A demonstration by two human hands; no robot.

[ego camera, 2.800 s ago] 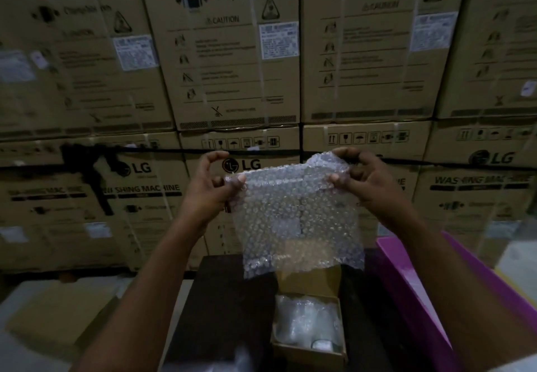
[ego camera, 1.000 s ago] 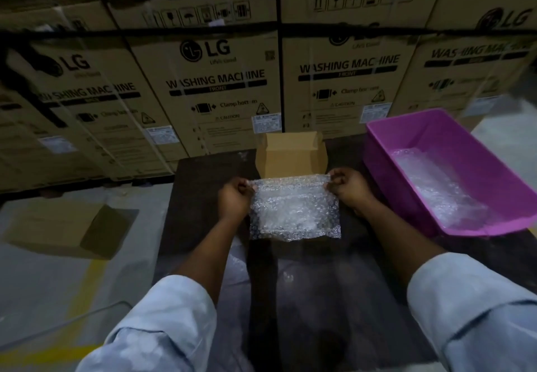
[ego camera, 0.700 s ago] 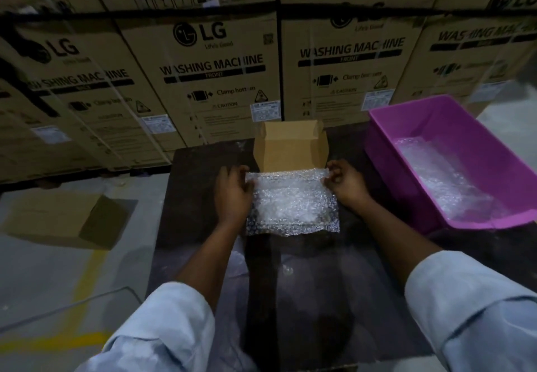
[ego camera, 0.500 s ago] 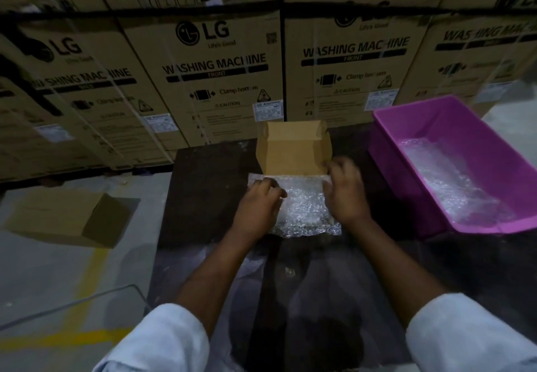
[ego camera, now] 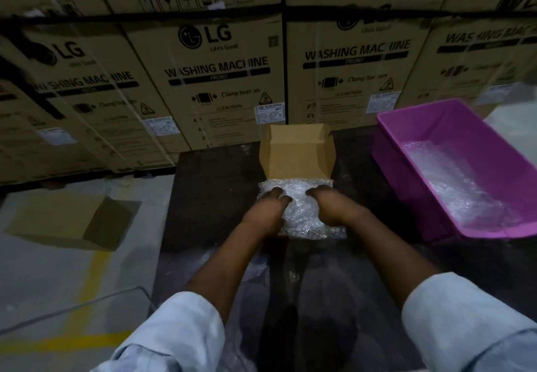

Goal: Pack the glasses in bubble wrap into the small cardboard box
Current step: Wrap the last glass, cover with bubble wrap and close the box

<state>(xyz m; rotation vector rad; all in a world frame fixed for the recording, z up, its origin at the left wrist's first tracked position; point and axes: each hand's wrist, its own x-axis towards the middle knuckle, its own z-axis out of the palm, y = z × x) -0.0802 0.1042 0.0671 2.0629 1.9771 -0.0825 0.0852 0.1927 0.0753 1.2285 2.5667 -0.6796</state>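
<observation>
Pressing bubble wrap (ego camera: 308,215) flat over small box (ego camera: 296,154) on dark table (ego camera: 209,197); box lid flap upright behind. Left hand (ego camera: 268,207), right hand (ego camera: 331,204) palms down on wrap, fingers fairly straight, no grip apparent. Glasses hidden beneath. Likely next: tuck edges, close flap.

A dark table (ego camera: 209,197) fills the middle of the frame. At right, a purple plastic bin (ego camera: 430,127) stands on it. Stacked washing machine cartons (ego camera: 220,75) span the top. A flattened cardboard box (ego camera: 66,220) lies on the floor (ego camera: 37,278) at left, beside yellow floor lines (ego camera: 87,281).
</observation>
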